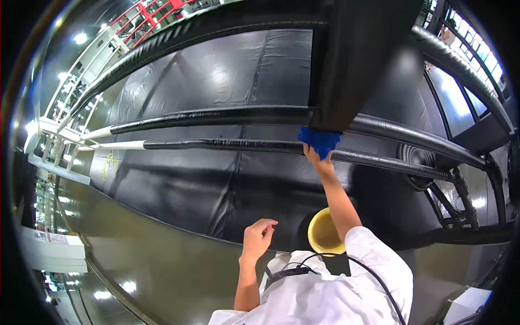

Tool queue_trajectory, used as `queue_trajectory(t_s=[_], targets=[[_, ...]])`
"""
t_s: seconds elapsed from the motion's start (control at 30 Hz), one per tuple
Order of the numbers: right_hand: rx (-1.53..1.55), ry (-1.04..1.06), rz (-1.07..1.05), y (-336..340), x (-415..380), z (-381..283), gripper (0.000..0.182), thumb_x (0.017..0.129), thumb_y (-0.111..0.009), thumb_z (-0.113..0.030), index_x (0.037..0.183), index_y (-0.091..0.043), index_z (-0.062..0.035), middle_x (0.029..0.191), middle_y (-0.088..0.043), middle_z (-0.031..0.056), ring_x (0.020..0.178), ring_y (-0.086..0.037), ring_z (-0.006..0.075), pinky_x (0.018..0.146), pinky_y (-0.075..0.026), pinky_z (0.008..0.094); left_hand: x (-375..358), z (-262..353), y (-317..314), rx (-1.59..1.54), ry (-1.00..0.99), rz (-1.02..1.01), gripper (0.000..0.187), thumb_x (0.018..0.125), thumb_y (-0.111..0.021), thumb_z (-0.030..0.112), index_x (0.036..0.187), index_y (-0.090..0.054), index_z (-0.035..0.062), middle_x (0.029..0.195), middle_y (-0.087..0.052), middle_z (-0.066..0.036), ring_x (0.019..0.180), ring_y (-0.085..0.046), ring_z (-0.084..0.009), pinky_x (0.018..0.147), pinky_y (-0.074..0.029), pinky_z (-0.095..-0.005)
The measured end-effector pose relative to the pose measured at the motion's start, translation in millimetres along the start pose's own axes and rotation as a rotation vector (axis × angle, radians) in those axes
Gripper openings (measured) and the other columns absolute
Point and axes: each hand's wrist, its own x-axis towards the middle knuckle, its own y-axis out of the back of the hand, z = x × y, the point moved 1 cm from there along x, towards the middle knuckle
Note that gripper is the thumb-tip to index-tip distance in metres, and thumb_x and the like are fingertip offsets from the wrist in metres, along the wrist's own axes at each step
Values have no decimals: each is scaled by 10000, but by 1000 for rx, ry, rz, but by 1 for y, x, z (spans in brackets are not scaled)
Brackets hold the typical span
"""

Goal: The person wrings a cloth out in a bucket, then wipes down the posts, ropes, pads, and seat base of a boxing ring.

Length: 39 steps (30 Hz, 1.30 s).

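My right hand [313, 156] grips a blue cloth [320, 142], pressed up against the lower end of a black padded corner post [346, 70]. Part of the cloth is hidden behind my fingers. Beneath my right forearm stands a yellow bucket [326, 232] with murky liquid in it. My left hand [259, 238] hovers in front of my body with its fingers curled together, touching nothing; whether anything is inside the fingers is hidden.
Black padded ropes [216, 116] run left and right from the post, above a black mat surface [189, 184]. A yellow cord [110, 165] lies on the mat at left. White corner rails [59, 127] stand further left. Coiled black rings [416, 160] sit at right.
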Motion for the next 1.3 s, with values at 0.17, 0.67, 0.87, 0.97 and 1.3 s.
queue_trajectory(t_s=[0.17, 0.67, 0.87, 0.97, 1.3], targets=[[270, -127, -239, 24, 23, 2, 309, 833, -739, -302, 1081, -747, -119, 1160, -712, 140, 998, -694, 341, 813, -561, 486, 4, -16, -1, -63, 50, -3, 184, 879, -636, -55, 999, -756, 16, 932, -756, -119, 740, -741, -202, 662, -561, -290], [372, -381, -782, -2, -60, -29, 370, 793, -769, -400, 1047, -735, -133, 939, -700, 167, 878, -686, 360, 838, -520, 508, 27, -23, -11, -56, -23, -142, 185, 930, -598, -51, 1026, -744, 10, 931, -756, -113, 772, -756, -190, 678, -566, -280], [558, -393, -956, 69, -93, -2, 292, 755, -762, -335, 891, -711, -82, 806, -690, 183, 803, -683, 389, 753, -530, 509, 56, -48, -4, 48, -127, -84, 237, 888, -663, -3, 1114, -721, 43, 1177, -725, -123, 1110, -687, -270, 861, -576, -354], [393, -383, -856, 96, -106, 30, 263, 761, -746, -301, 890, -706, -75, 806, -689, 184, 806, -683, 384, 766, -529, 504, 98, -57, 1, 244, -366, 3, 443, 820, -718, 30, 1256, -663, 83, 1400, -599, -152, 1317, -542, -367, 1094, -454, -453], [409, 432, -1068, 39, -57, 95, 147, 691, -692, -265, 669, -744, -130, 752, -709, 55, 779, -689, 243, 767, -521, 372, 233, -92, -69, 610, -471, -81, 657, 675, -864, 110, 1283, -618, 79, 1229, -559, -130, 1238, -524, -330, 1110, -405, -475]])
